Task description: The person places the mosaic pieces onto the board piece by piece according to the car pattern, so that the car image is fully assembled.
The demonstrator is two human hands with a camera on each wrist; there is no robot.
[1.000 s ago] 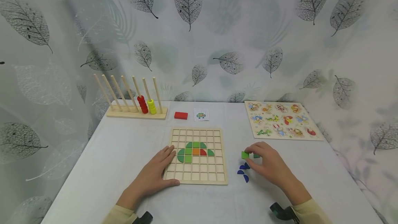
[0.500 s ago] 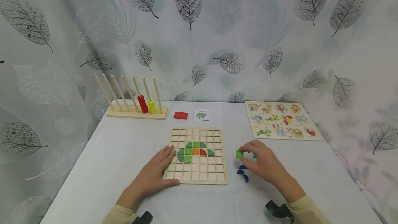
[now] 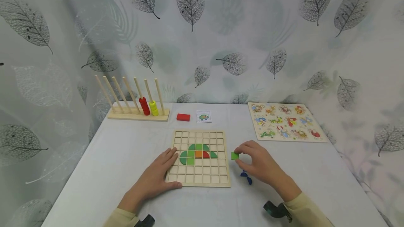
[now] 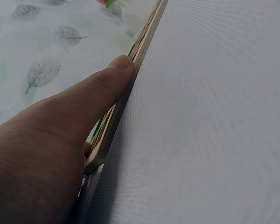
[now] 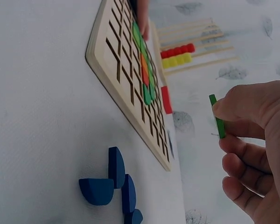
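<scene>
A light green square tile [image 3: 235,156] is pinched between the thumb and fingers of my right hand [image 3: 260,164], just beyond the right edge of the wooden grid board [image 3: 205,179]. The right wrist view shows that tile [image 5: 218,116] edge-on, raised off the table. My left hand [image 3: 157,174] rests at the board's front left corner, its thumb [image 4: 105,79] along the front edge and its fingers at the left side. Green, orange and red pieces [image 3: 199,153] sit in the grid's middle cells. Several blue half-round pieces [image 5: 97,190] lie on the table below my right hand.
Behind the board lie a red block [image 3: 183,117] and a small pattern card [image 3: 203,116]. A peg rack [image 3: 139,116] with red and yellow beads stands at the back left. An insect picture puzzle board [image 3: 287,122] lies at the back right.
My right hand has carried the green square tile leftward, from beside the blue pieces to near the board's right edge. The left hand and the board have stayed put.
</scene>
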